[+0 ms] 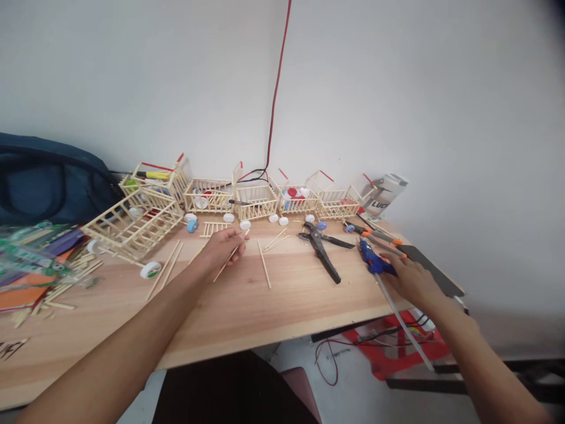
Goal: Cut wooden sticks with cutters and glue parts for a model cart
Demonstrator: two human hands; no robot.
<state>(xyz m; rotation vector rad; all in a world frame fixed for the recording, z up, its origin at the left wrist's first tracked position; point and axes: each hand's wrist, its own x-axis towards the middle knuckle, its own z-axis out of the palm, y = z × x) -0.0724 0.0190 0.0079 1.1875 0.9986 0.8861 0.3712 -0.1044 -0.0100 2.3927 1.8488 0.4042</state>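
Note:
My left hand (225, 246) is closed in a pinch on a thin wooden stick (223, 268) that rests slanted on the wooden table (247, 312). My right hand (408, 277) is at the table's right edge with its fingers wrapped on a blue glue gun (373, 259), whose clear glue stick (404, 321) trails back past the edge. Black scissors (322, 247) lie between the two hands. More loose sticks (265, 265) lie close to my left hand.
Several small stick-built carts (253, 200) stand along the wall, a bigger one (132, 224) tipped at left. Bottle caps (150, 270) are scattered about. Orange-handled pliers (375, 235), a dark blade (430, 268), coloured paper (30, 265), a blue bag (48, 182) and a red cable (278, 82).

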